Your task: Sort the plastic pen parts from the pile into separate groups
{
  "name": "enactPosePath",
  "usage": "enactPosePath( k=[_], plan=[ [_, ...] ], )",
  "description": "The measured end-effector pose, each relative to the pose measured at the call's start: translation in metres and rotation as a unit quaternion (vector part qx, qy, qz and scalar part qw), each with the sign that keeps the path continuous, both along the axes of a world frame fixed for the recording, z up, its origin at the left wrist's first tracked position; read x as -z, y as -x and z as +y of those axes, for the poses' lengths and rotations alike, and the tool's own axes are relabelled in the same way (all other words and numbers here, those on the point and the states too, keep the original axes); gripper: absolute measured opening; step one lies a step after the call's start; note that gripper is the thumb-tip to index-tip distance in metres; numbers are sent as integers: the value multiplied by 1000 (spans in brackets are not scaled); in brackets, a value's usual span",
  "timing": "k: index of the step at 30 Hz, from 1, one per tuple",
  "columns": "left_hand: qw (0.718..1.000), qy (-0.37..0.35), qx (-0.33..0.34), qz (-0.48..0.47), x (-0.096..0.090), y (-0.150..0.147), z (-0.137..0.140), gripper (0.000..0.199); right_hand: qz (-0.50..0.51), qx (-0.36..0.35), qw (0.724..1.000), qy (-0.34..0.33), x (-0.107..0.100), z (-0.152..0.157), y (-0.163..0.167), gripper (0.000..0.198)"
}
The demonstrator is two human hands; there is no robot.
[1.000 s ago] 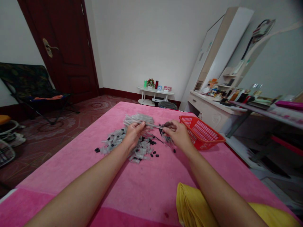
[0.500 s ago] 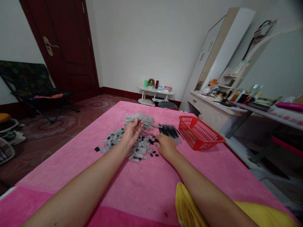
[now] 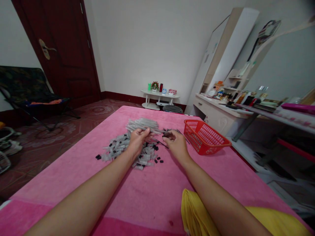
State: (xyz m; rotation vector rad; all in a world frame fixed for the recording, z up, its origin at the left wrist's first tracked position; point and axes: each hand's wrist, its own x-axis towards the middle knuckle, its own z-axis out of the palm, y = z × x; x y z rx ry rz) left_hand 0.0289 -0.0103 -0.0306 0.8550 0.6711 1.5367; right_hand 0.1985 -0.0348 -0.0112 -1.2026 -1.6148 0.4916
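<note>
My left hand (image 3: 139, 139) pinches a slim translucent tube (image 3: 157, 132), like a pen barrel, pointing right. My right hand (image 3: 176, 141) is closed at the tube's right end, its fingertips pinched on a small black piece (image 3: 167, 134), partly hidden. Beyond my left hand is a heap of long clear tubes (image 3: 141, 123). Short clear caps (image 3: 118, 146) with black bits among them lie in a pile around and below it. Behind my right hand shows a row of thin black sticks (image 3: 169, 130), mostly covered. Small loose black pieces (image 3: 158, 160) lie nearer me.
A red plastic basket (image 3: 206, 139) stands right of my right hand on the pink cloth (image 3: 137, 200). Yellow fabric (image 3: 194, 209) lies under my right forearm. Beyond the far edge stands a low white shelf (image 3: 159, 94); a dressing table (image 3: 219, 106) stands at the right.
My left hand has turned from palm-up to a pinch on a clear tube. My right hand has lifted off the small black pieces and come up to the tube's end.
</note>
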Motion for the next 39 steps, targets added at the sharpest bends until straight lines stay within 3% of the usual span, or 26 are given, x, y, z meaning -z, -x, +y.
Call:
enactPosePath(
  k=[18,32,39],
  plan=[
    [1000,1,9,10,-2,-1,-3,37,42,0,998,-40,2,0,3,10],
    [998,-18,14,51,3,-2,-2,42,-3,14,998,-58,4,-1,2,10],
    [998,-24,26,56,1,-1,-4,44,86,-5,996,-15,4,1,5,11]
  ],
)
